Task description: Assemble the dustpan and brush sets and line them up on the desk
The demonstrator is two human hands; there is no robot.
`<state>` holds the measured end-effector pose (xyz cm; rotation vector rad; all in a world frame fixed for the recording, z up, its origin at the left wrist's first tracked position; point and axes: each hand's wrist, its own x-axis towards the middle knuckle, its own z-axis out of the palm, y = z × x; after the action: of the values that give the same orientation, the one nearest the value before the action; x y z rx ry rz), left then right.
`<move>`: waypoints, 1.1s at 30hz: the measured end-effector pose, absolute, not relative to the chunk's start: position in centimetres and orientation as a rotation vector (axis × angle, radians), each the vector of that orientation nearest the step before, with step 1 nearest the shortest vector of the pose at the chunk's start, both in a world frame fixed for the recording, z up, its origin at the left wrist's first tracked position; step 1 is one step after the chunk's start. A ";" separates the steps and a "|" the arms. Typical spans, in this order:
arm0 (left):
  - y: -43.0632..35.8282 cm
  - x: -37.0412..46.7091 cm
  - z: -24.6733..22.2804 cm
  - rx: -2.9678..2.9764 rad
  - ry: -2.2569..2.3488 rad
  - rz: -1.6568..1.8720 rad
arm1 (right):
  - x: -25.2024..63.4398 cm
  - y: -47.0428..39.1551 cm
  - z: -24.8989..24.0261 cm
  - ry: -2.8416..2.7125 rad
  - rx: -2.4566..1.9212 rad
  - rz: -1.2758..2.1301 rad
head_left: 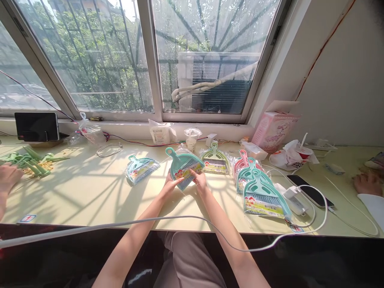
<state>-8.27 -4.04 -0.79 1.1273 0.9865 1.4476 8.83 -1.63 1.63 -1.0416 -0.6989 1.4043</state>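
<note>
A teal dustpan-and-brush set (183, 163) with a printed label is held above the pale table between both hands. My left hand (173, 183) grips its lower left edge, and my right hand (199, 179) grips its lower right side. To the left lies a wrapped blue-teal set (142, 169). Just behind and right of my right hand is a green set (215, 161). Farther right, wrapped sets overlap: a pink one (241, 161) at the back and teal ones (264, 196) in front.
A white cable (192, 217) crosses before my forearms. On the right are a black phone (310, 191), a charger (297, 204) and another person's hand (368, 184). A cup (192, 140) stands behind. At left are a tablet (37, 126) and another person's hand (10, 176) by green stems.
</note>
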 end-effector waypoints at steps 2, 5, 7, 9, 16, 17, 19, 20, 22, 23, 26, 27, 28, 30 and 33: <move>-3.8 -8.3 -0.8 1.131 0.971 1.458 | 9.2 -1.3 1.3 -0.730 -1.065 1.441; -3.6 -8.7 -0.5 1.116 0.942 1.471 | 9.5 -0.8 1.1 -0.730 -1.062 1.502; -3.7 -8.9 -0.1 1.109 0.950 1.486 | 9.6 -0.6 1.0 -0.740 -1.037 1.541; -3.8 -9.1 0.3 1.111 0.968 1.502 | 9.5 -0.6 1.1 -0.780 -1.029 1.547; -4.4 -9.3 0.9 1.103 1.010 1.484 | 10.1 -0.6 1.1 -0.949 -1.020 1.495; -4.5 -9.2 0.9 1.106 1.014 1.486 | 10.2 -0.5 1.0 -0.959 -1.009 1.492; -4.6 -9.2 1.1 1.110 1.007 1.490 | 10.2 -0.3 0.7 -0.965 -0.971 1.473; -4.7 -9.2 1.3 1.110 1.000 1.488 | 10.2 -0.3 0.6 -0.962 -0.946 1.460; -4.9 -9.1 1.6 1.102 0.993 1.474 | 9.8 -0.2 0.3 -0.933 -0.900 1.425; -4.9 -9.0 1.7 1.096 0.998 1.463 | 9.6 -0.2 0.1 -0.906 -0.883 1.405; -5.2 -8.3 1.6 1.055 1.008 1.480 | 9.0 -0.2 -0.2 -0.823 -0.860 1.357; -5.3 -7.9 1.4 1.032 0.997 1.505 | 8.8 -0.2 -0.2 -0.797 -0.857 1.345; -5.4 -7.5 1.1 1.002 0.978 1.526 | 8.7 -0.2 -0.3 -0.771 -0.856 1.335; -5.5 -6.7 0.3 0.938 0.920 1.507 | 8.6 -0.1 -0.4 -0.711 -0.854 1.313; -5.3 -5.9 -0.6 0.860 0.849 1.361 | 8.7 0.0 -0.6 -0.652 -0.844 1.279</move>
<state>-5.87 -5.29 -0.64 0.8597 0.8490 1.3606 8.68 0.01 -0.61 -0.8438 -0.6519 1.2793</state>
